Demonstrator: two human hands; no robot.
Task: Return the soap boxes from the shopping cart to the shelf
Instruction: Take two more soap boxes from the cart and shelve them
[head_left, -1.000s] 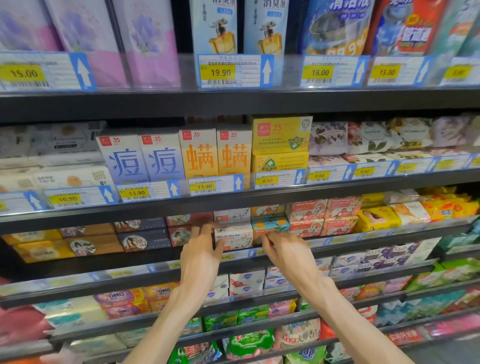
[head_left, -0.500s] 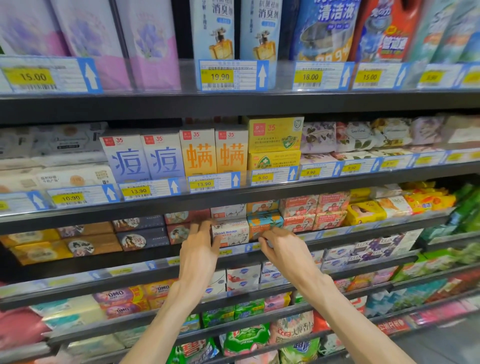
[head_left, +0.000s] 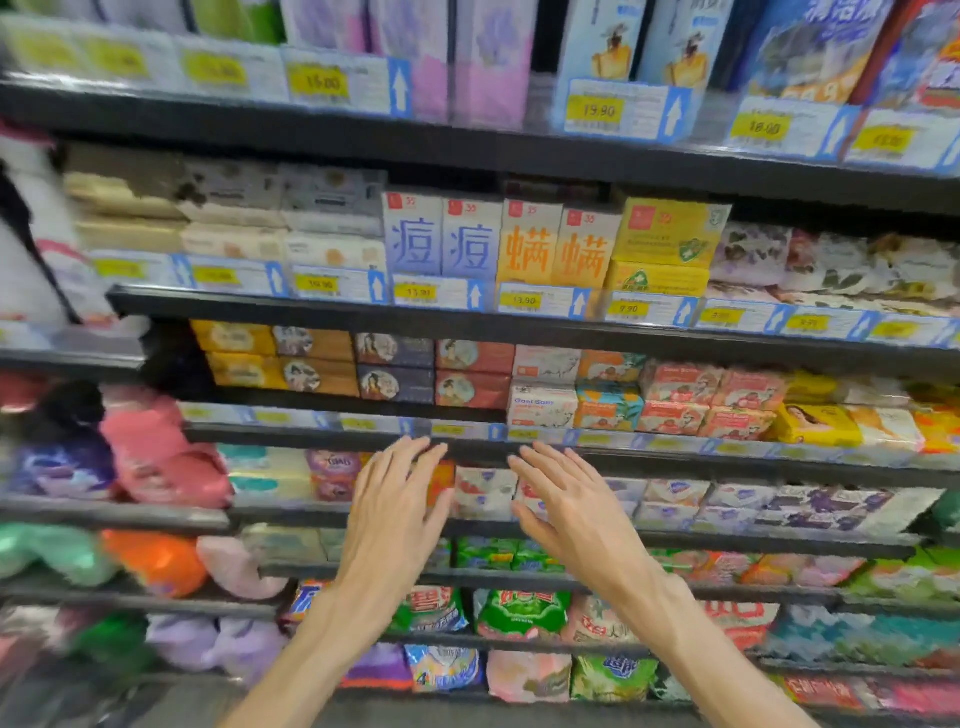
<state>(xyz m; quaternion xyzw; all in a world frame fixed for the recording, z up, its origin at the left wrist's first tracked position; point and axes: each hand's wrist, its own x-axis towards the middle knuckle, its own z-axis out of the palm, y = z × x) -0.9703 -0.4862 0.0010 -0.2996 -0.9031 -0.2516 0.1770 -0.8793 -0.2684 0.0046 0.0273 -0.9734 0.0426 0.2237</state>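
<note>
- Two hands hover empty before the shelf (head_left: 519, 453): the left hand (head_left: 397, 512) and right hand (head_left: 566, 506) each have their fingers straight and slightly apart, gripping nothing.
- The white soap box (head_left: 542, 407) sits at the shelf's front edge, above the right hand, likely fronted so its label shows.
- The shopping cart is out of view.
</note>
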